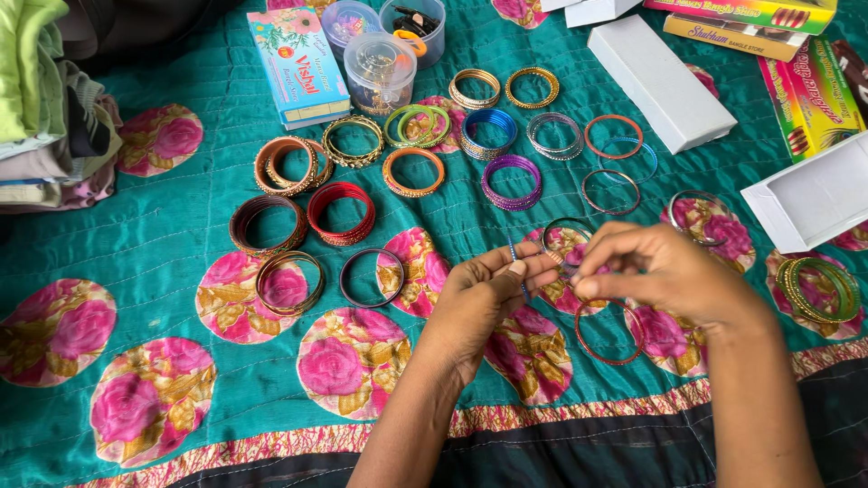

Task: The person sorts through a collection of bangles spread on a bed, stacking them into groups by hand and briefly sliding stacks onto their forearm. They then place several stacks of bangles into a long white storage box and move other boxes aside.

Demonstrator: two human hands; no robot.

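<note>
My left hand (pixel 493 294) pinches a thin blue bangle (pixel 516 262), seen edge-on between thumb and fingers. My right hand (pixel 665 271) is closed beside it, fingertips meeting the left hand's over the same bangle. Below the right hand a thin red bangle (pixel 608 333) lies on the cloth, partly hidden by the hand. A dark thin bangle (pixel 565 233) lies just behind the hands. Several sets of bangles are laid out in rows beyond: red (pixel 341 213), purple (pixel 512 182), blue (pixel 488 132), orange (pixel 412 172), gold (pixel 532 87).
A teal quilted cloth with pink flower patches (pixel 163 271) covers the surface. Clear plastic tubs (pixel 380 68) and a light blue box (pixel 298 63) stand at the back. White boxes (pixel 660 81) and an open white box (pixel 814 194) lie right; folded clothes (pixel 41 108) left.
</note>
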